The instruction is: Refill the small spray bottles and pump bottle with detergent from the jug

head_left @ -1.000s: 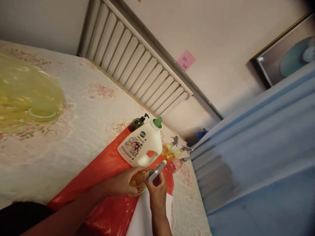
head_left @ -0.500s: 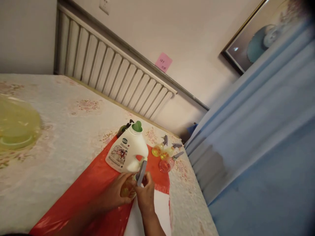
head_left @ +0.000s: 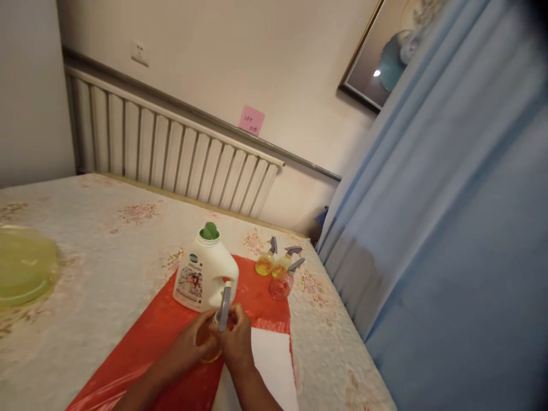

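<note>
My left hand wraps around a small yellow spray bottle on the red plastic sheet. My right hand grips its grey trigger head from the right side. The bottle's body is mostly hidden by my fingers. Just behind my hands stands a white detergent jug with an open green spout.
Three small spray bottles with grey triggers stand at the sheet's far right corner. A white paper lies beside my right wrist. A yellow-green cover sits far left. A radiator lines the wall, and a blue curtain hangs on the right.
The view has levelled out and swung left. Both hands stay on the small bottle, and its grey trigger head has turned from slanted to nearly upright.
</note>
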The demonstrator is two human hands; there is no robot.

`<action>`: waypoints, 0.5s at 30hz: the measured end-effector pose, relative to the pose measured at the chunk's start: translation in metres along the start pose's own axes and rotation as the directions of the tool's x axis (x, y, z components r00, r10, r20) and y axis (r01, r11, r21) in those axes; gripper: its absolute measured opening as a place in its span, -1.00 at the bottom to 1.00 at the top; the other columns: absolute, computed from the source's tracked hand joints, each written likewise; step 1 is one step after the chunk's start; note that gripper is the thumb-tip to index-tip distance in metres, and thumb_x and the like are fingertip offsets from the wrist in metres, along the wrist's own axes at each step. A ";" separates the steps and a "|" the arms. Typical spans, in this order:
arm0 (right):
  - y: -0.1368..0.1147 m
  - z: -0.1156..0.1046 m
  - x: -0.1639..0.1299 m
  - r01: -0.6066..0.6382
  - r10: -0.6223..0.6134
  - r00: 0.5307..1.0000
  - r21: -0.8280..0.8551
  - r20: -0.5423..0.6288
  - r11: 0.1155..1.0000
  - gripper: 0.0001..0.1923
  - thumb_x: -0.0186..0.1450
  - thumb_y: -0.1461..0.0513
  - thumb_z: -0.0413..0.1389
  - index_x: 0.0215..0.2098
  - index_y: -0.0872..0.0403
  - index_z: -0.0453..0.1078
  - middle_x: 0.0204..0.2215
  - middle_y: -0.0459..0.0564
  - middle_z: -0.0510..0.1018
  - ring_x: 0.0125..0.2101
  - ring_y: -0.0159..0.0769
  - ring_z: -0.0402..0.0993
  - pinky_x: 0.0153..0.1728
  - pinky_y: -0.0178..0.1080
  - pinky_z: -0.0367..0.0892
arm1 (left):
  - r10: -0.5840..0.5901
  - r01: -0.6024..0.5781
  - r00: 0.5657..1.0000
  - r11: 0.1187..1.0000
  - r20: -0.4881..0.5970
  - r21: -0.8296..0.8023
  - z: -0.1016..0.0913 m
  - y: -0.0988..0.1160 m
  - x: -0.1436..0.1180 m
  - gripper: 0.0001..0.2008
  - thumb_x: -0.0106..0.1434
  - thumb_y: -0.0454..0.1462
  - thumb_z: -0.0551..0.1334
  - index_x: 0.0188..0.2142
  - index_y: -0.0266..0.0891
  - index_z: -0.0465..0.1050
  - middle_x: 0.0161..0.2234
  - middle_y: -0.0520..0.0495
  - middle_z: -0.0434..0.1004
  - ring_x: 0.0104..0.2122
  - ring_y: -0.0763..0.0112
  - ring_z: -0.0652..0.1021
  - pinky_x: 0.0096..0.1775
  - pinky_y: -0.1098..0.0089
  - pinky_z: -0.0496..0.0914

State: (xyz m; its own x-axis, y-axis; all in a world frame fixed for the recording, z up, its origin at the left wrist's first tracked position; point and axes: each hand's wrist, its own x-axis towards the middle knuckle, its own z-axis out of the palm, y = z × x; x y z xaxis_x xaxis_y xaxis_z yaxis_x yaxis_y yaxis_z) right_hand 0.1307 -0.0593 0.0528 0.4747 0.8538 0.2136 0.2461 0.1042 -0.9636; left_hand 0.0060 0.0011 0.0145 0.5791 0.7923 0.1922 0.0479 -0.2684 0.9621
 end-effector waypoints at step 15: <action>-0.012 0.006 -0.007 -0.077 0.083 0.994 0.079 -0.076 0.994 -0.76 -0.09 0.39 0.18 -0.46 0.03 0.33 -0.55 -0.22 0.46 -0.50 -0.32 0.38 -0.42 -0.32 0.29 | 0.016 0.061 0.953 0.969 -0.303 0.241 0.021 0.013 -0.007 -0.66 -0.01 -0.09 0.31 -0.24 -0.15 0.45 -0.19 -0.14 0.65 -0.12 0.02 0.62 -0.03 0.08 0.51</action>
State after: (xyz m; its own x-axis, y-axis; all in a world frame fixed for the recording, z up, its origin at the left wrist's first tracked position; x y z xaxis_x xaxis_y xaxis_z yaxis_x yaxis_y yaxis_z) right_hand 0.1192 -0.0635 0.0618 0.5564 0.8182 0.1446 0.1410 0.0786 -0.9869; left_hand 0.0200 -0.0193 0.0211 0.3061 0.9168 0.2566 0.2781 -0.3439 0.8969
